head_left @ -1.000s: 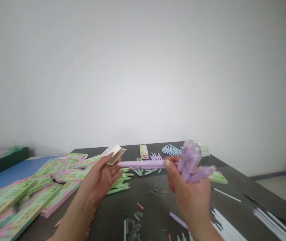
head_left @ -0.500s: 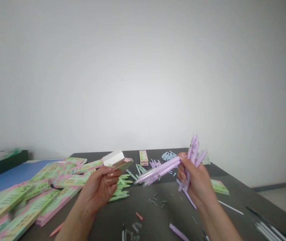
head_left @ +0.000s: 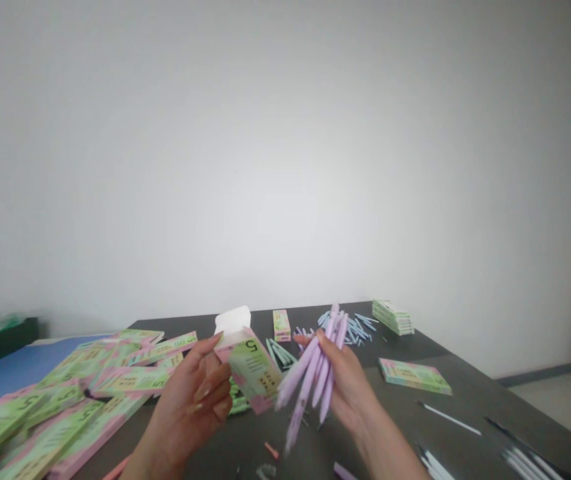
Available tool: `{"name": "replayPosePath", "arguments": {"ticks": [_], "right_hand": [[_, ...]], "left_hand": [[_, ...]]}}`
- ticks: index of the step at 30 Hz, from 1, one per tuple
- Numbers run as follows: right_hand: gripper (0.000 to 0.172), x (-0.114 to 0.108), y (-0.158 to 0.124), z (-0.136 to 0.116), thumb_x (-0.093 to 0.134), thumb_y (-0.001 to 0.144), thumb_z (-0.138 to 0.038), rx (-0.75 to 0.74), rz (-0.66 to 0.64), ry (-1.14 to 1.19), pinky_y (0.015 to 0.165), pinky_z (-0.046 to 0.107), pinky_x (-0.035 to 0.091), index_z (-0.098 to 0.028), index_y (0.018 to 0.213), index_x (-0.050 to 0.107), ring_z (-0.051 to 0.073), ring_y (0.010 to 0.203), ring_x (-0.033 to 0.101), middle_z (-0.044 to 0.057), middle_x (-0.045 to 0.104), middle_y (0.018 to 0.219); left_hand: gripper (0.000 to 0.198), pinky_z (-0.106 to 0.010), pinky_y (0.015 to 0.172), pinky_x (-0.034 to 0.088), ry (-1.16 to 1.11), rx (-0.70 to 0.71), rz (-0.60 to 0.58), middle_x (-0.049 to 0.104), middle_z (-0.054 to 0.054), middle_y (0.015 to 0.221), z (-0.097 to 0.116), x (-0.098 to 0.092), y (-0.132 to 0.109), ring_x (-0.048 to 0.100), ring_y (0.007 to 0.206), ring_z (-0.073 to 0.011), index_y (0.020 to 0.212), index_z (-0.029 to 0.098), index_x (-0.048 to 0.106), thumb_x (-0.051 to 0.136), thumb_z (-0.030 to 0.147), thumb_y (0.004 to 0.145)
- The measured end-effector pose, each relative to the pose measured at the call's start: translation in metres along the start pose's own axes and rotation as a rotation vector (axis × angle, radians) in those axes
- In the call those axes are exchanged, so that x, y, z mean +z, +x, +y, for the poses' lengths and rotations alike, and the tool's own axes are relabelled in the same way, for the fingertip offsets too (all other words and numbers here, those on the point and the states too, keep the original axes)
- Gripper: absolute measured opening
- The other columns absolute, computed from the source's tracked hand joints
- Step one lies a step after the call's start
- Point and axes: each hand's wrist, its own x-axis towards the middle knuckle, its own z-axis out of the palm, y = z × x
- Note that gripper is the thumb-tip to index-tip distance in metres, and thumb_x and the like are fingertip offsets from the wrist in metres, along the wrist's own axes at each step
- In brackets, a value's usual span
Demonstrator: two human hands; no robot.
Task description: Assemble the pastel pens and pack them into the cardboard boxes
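A: What carries all this?

B: A dark counter (head_left: 465, 373). Along its left side lies a wide spread of flat green-and-pink cartons (head_left: 65, 400), with a small stack of the same cartons (head_left: 392, 317) at the far edge and one flat carton (head_left: 413, 375) lying alone to the right.

A: And the hands?

B: The left hand (head_left: 193, 400) has its grip closed around an opened pen box (head_left: 250, 367), white flap up, held tilted above the counter. The right hand (head_left: 348, 383) is clamped on a bundle of lilac pens (head_left: 313, 373), tips slanting down toward the box, just beside its lower end.

A: Anything loose nearby?

B: Light blue pens (head_left: 353, 327) lie scattered at the far side, green pens (head_left: 279, 351) behind the box, and thin white refills (head_left: 448, 419) to the right.

A: What could go wrong?

B: I'd judge the bundle the risk. The pens fan out unevenly, so one could slip from the fingers and drop among the loose parts. The box mouth looks narrow too; splayed tips could catch its edge and crumple the card.
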Motion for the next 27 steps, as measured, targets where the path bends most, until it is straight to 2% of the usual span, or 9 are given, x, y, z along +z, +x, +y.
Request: {"name": "replayPosePath", "arguments": {"ticks": [4, 9, 13, 18, 22, 27], "right_hand": [[0.033, -0.002, 0.007, 0.019, 0.076, 0.059, -0.035, 0.137, 0.001, -0.065, 0.038, 0.019, 0.040, -0.014, 0.072, 0.054, 0.010, 0.044, 0.054, 0.001, 0.061, 0.055], [0.030, -0.007, 0.014, 0.039, 0.075, 0.057, -0.031, 0.199, -0.060, -0.171, 0.025, 0.014, 0.017, -0.016, 0.061, 0.049, 0.006, 0.028, 0.039, -0.007, 0.046, 0.038], [0.031, -0.007, 0.013, 0.049, 0.077, 0.051, -0.024, 0.253, -0.207, -0.213, 0.025, 0.014, 0.014, -0.015, 0.053, 0.047, 0.004, 0.026, 0.033, -0.008, 0.040, 0.034], [0.041, -0.013, 0.008, 0.045, 0.077, 0.056, -0.039, 0.252, -0.298, -0.085, 0.029, 0.013, 0.015, -0.016, 0.056, 0.044, 0.000, 0.032, 0.026, -0.010, 0.035, 0.042], [0.045, -0.017, 0.008, 0.034, 0.079, 0.056, -0.046, 0.250, -0.373, 0.042, 0.029, 0.014, 0.013, -0.015, 0.059, 0.046, -0.001, 0.032, 0.022, -0.010, 0.036, 0.044], [0.053, -0.020, 0.011, 0.029, 0.073, 0.058, -0.058, 0.266, -0.357, 0.033, 0.029, 0.013, 0.014, -0.016, 0.052, 0.041, -0.001, 0.031, 0.019, -0.011, 0.031, 0.039]], "left_hand": [[0.058, -0.024, 0.031, 0.045, -0.083, 0.009, -0.013, 0.043, 0.003, 0.028, 0.010, -0.004, 0.000, 0.039, 0.020, -0.0073, 0.041, 0.016, 0.043, 0.025, 0.035, 0.093], [0.050, -0.019, 0.032, 0.044, -0.252, 0.011, -0.032, 0.045, 0.004, 0.029, 0.017, -0.014, 0.002, 0.043, 0.022, -0.0065, 0.042, 0.020, 0.032, 0.036, 0.031, 0.091], [0.046, -0.018, 0.031, 0.043, -0.296, 0.052, -0.097, 0.046, 0.005, 0.031, 0.007, -0.012, 0.003, 0.044, 0.024, -0.0069, 0.046, 0.021, 0.031, 0.033, 0.026, 0.092], [0.049, -0.019, 0.035, 0.046, -0.301, 0.097, -0.020, 0.043, 0.007, 0.033, -0.004, -0.008, 0.004, 0.041, 0.022, -0.0041, 0.048, 0.018, 0.035, 0.023, 0.028, 0.094], [0.048, -0.020, 0.037, 0.048, -0.249, 0.206, 0.006, 0.045, 0.008, 0.039, -0.008, -0.003, 0.006, 0.040, 0.023, -0.0029, 0.056, 0.015, 0.043, 0.016, 0.023, 0.095], [0.044, -0.018, 0.039, 0.049, -0.266, 0.268, 0.067, 0.046, 0.008, 0.042, -0.016, 0.002, 0.008, 0.040, 0.026, -0.0013, 0.061, 0.015, 0.044, 0.018, 0.024, 0.096]]}}
